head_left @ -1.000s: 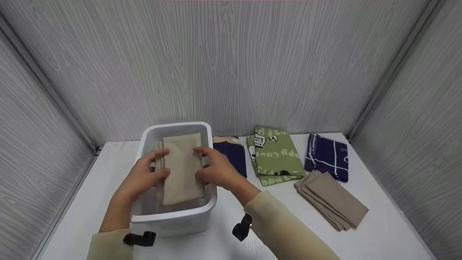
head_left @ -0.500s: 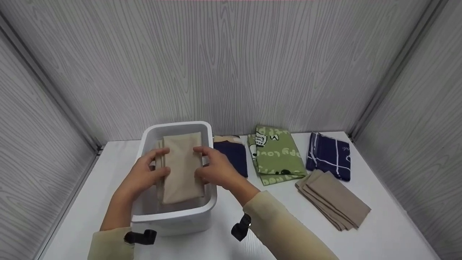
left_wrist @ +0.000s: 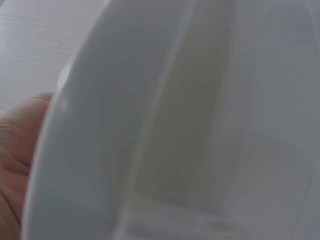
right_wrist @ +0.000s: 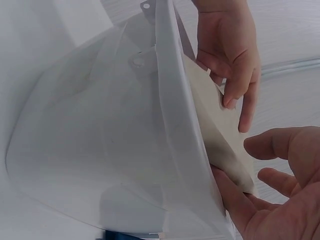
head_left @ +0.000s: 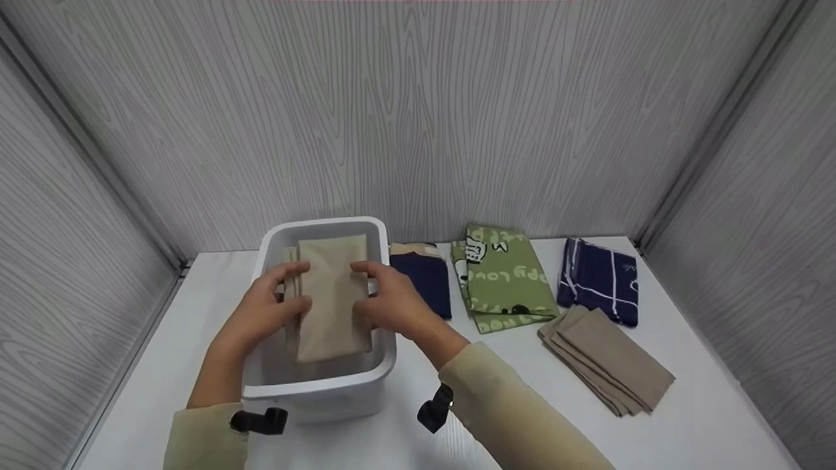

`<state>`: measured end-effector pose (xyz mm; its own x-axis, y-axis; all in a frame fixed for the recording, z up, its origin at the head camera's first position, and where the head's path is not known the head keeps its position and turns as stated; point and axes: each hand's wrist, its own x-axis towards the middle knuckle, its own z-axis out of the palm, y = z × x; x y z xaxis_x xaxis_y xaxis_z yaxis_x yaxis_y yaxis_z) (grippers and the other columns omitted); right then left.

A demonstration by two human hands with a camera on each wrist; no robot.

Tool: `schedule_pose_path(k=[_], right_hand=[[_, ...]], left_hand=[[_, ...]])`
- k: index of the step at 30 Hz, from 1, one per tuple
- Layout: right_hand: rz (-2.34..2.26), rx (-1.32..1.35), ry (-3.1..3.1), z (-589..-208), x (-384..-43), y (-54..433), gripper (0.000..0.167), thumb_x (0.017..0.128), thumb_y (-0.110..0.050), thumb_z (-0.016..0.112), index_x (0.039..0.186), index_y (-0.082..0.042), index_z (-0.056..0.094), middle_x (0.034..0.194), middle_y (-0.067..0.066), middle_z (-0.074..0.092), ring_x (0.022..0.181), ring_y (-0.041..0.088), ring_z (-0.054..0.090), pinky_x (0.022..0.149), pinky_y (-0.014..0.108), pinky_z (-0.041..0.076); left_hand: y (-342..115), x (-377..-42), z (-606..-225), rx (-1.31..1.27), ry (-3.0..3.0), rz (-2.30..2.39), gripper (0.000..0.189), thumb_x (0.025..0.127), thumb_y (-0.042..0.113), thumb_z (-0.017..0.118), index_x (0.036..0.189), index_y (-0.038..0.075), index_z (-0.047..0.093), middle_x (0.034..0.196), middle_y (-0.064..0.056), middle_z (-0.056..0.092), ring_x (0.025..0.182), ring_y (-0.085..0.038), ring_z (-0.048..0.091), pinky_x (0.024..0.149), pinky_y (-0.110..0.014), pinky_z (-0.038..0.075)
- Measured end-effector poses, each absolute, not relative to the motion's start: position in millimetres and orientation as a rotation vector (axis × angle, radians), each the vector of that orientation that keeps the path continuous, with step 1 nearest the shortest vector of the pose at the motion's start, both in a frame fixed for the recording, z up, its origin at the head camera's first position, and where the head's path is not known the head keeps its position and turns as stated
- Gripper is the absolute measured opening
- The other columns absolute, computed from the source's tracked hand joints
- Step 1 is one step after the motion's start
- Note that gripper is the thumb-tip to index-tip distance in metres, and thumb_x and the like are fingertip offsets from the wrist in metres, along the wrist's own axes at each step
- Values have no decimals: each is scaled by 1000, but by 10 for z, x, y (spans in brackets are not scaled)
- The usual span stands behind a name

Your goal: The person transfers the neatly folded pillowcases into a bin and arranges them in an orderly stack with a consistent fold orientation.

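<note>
A folded beige cloth (head_left: 334, 300) lies within the mouth of a white plastic bin (head_left: 320, 386). My left hand (head_left: 264, 312) holds its left side, thumb and a finger on top. On the opposite side, my right hand (head_left: 395, 301) grips the cloth, with the other fingers hidden beneath. The right wrist view has the cloth (right_wrist: 210, 110) tilted at the bin's rim, between my left hand (right_wrist: 231, 47) and my right hand (right_wrist: 295, 202). Bin wall (left_wrist: 100, 130) fills most of the left wrist view, with part of a hand at its left edge.
Right of the bin lie a dark navy folded cloth (head_left: 424, 284), a green printed folded cloth (head_left: 509, 281), a navy cloth with white lines (head_left: 599, 281) and folded brown cloths (head_left: 614, 359). They rest on a white table (head_left: 483, 398) before a grey wood-grain wall (head_left: 418, 117).
The beige cloth and both hands have shifted slightly towards the far end of the bin. The whole head view has also moved a little. Both hands keep their hold.
</note>
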<state>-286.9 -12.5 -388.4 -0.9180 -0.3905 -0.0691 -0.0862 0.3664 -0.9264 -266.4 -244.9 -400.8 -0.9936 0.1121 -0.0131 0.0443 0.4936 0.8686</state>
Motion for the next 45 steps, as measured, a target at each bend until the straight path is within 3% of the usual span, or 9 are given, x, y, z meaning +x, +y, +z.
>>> schedule_pose_path(k=[12, 16, 21, 25, 36, 45], right_hand=[[-1597, -403, 2317, -3888, -2862, -154, 67, 83, 0, 66, 146, -16, 51, 147, 12, 47, 102, 25, 67, 64, 36, 61], [-1609, -404, 2321, -3888, -2860, -153, 67, 82, 1, 66, 145, -15, 52, 147, 13, 48, 99, 24, 68, 63, 35, 61], [-1600, -417, 2342, -3900, -2873, -141, 65, 83, 0, 66, 144, -15, 52, 148, 14, 48, 100, 23, 66, 64, 34, 60], [-1613, -424, 2344, -3909, -2886, -115, 64, 82, -1, 66, 143, -16, 54, 146, 13, 50, 104, 23, 64, 65, 34, 61], [-1693, -468, 2268, -3908, -2871, -21, 63, 83, -5, 68, 144, -17, 53, 144, 11, 51, 110, 27, 64, 71, 36, 61], [-1766, -474, 2262, -3914, -2867, 207, 61, 85, -8, 67, 144, -18, 52, 144, 6, 53, 109, 22, 66, 74, 38, 60]], left_hand=[[-2473, -2659, -4025, 109, 2687, 1484, 64, 93, 16, 63, 152, 13, 39, 151, -17, 41, 115, -36, 57, 87, -42, 52], [-2480, -2666, -4029, 111, 2697, 1466, 62, 95, 18, 63, 152, 11, 39, 154, -17, 38, 121, -38, 54, 94, -47, 49], [-2475, -2661, -4033, 88, 2706, 1414, 60, 98, 21, 60, 152, 8, 38, 159, -21, 30, 139, -49, 35, 105, -64, 38], [-2457, -2659, -4024, 60, 2730, 1378, 58, 99, 25, 60, 151, 9, 40, 161, -22, 25, 145, -53, 21, 107, -70, 31], [-2430, -2630, -3996, 68, 2768, 1415, 56, 99, 26, 60, 149, 10, 42, 160, -19, 30, 143, -51, 28, 106, -70, 32], [-2202, -2501, -4001, 266, 2915, 1438, 48, 98, 17, 62, 143, 9, 50, 149, -19, 43, 137, -45, 41, 105, -63, 40]])
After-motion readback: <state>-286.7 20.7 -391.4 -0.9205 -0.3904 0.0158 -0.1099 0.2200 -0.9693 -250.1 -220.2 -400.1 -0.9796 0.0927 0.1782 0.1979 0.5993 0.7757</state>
